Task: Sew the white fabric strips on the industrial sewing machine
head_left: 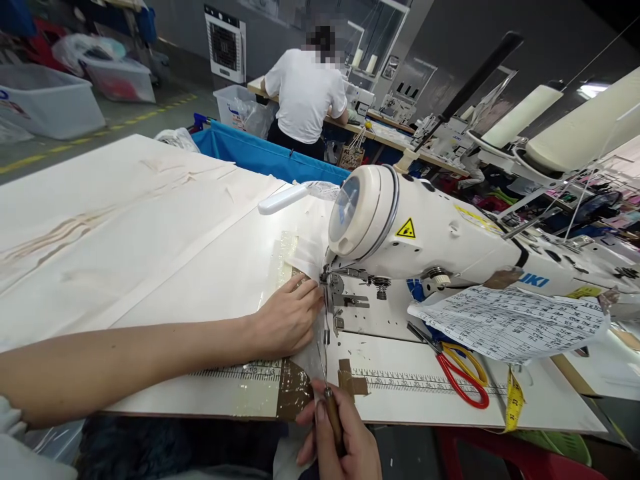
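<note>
My left hand (pixel 290 319) lies on a strip of white fabric (pixel 316 347), its fingers laid over the cloth just left of the presser foot (pixel 324 275). My right hand (pixel 345 437) is closed around the wooden handle of an awl (pixel 332 410) at the table's front edge. The awl's thin metal shaft points up along the strip towards the foot. The strip's lower end runs down beside my right fingers; whether they also pinch it, I cannot tell. Over the table stands a white sewing machine (pixel 425 227); its needle is too small to make out.
Scissors with red and yellow handles (pixel 463 377) lie right of the machine bed, near a yellow tape measure (pixel 514 400). A handwritten paper (pixel 515 320) hangs from the machine. Layered white cloth (pixel 125 220) covers the left. Behind are a blue cloth bin (pixel 265 150) and a seated person (pixel 310 93).
</note>
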{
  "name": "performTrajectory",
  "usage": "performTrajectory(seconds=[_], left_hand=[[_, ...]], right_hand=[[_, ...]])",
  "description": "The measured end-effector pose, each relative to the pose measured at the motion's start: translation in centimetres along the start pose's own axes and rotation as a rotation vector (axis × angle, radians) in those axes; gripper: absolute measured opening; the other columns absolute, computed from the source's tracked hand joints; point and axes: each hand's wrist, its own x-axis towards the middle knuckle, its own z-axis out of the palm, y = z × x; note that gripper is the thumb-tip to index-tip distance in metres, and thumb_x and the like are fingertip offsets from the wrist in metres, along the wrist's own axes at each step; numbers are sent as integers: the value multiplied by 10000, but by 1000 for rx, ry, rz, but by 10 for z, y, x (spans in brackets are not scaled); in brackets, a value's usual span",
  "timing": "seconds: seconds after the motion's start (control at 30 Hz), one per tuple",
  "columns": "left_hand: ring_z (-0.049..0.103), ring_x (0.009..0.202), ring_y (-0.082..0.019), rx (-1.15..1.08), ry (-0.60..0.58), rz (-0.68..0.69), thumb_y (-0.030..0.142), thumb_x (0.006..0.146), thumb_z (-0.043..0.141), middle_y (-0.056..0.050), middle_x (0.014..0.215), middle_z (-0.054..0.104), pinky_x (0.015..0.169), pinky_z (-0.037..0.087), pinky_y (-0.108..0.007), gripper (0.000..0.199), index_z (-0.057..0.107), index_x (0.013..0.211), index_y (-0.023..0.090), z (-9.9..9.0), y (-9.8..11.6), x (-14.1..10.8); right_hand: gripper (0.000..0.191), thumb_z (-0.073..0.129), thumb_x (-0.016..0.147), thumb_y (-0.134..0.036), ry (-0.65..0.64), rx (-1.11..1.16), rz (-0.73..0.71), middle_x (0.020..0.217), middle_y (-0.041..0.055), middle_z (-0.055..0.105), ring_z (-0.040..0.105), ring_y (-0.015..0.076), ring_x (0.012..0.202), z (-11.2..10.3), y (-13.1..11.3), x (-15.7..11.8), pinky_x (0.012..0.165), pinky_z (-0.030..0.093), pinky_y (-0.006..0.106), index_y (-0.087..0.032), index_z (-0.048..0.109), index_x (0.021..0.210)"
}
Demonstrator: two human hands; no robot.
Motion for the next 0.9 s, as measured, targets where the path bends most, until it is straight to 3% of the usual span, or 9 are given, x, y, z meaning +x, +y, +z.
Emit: performTrajectory(seconds=[0.47,0.67,0.8,0.9], left_hand=[[472,1143,-305,-47,-35,-56,220,910,462,-177,1186,568,1058,363,-466,401,593,1228,14,0,-8,5],[511,925,-248,-2,-70,-18,93,944,406,-169,1057,588,788,504,-357,274,604,1122,25,9,-18,15],[511,778,-229,92,-58,62,54,963,361,-135,855,587,611,490,-320,255,609,910,80,12,-25,28],[529,743,-210,137,-15,66,63,957,431,-118,840,595,596,502,-305,186,606,899,86,15,-29,32]], right_hand=[[344,476,966,-499,-108,-14,-68,810,1,678,578,82,441,-5,-31,23,474,440,200,-218,641,1076],[299,513,969,-453,-89,144,-145,784,13,701,609,115,528,-7,-50,20,532,484,210,-224,656,1097],[291,525,956,-456,46,-50,-271,863,28,735,676,162,748,-12,-64,16,651,530,214,-241,693,1059],[249,538,953,-440,102,-170,-331,861,0,739,681,151,741,-13,-66,9,640,524,186,-275,714,1015]])
